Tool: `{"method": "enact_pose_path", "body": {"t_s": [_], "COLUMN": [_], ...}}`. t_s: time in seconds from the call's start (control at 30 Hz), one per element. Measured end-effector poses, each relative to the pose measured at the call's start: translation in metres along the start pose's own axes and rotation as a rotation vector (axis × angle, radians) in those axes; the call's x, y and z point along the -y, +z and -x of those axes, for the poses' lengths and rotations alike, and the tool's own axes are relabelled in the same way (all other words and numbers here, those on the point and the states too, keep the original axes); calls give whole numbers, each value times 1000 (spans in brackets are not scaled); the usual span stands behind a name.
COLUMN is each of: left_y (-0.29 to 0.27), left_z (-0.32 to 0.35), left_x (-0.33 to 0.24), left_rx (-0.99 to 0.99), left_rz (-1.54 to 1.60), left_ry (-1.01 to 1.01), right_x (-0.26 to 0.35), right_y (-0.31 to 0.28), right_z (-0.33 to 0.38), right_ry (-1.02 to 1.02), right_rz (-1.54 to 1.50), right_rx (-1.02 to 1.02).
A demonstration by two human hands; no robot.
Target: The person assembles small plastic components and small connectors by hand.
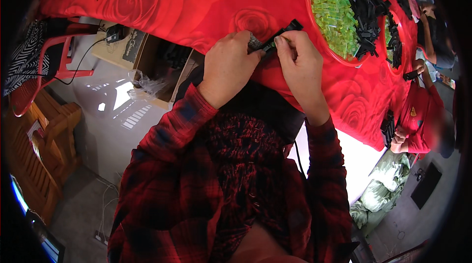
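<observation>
left hand (228,63): fingers curled in, thumb and fingertips closed on the near end of a slim black part (293,25). right hand (302,61): thumb and forefinger drawn nearly together at the part's right side; cannot tell whether they grip it or something small against it. part sits between the two hands, over the near edge of a red rose-patterned cloth (196,12), its far end slanting up to the right. to the right, just beyond the right hand: red round tray (309,9), translucent yellow-green pieces (334,19) heaped on its left, black pieces (365,31) on its right. left, below the cloth: open cardboard box (115,51).
</observation>
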State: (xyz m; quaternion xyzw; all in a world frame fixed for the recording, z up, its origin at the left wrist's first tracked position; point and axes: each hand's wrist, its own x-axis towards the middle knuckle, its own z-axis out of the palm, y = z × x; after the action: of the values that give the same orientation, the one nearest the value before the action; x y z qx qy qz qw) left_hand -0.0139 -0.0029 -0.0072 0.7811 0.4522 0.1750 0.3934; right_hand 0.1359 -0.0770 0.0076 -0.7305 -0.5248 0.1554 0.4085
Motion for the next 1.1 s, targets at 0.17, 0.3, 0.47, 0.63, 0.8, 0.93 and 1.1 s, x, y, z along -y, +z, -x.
{"method": "enact_pose_path", "body": {"t_s": [0.17, 0.3, 0.47, 0.63, 0.8, 0.93, 1.1], "left_y": [-7, -2, -3, -4, -6, -5, -4], "left_z": [-3, -4, -5, -5, -6, -7, -7], "left_x": [-7, -2, -3, -5, -14, -14, -14], "left_rx": [83, 28, 48, 38, 88, 101, 111], "left_rz": [33, -13, -26, -38, -52, -33, -106], "left_ry": [-82, -41, -47, -48, -79, -78, -44], "right_x": [0, -1, -4, -2, -3, -7, -4], "right_y": [1, 1, 2, 0, -1, 1, 5], "right_z": [-3, -5, -5, -6, -4, -2, 1], "right_ry": [-21, -43, -14, 53, 19, -48, -84], "right_rz": [43, 79, 83, 29, 52, 91, 94], "right_rx": [-8, 8, 13, 39, 17, 10, -20]}}
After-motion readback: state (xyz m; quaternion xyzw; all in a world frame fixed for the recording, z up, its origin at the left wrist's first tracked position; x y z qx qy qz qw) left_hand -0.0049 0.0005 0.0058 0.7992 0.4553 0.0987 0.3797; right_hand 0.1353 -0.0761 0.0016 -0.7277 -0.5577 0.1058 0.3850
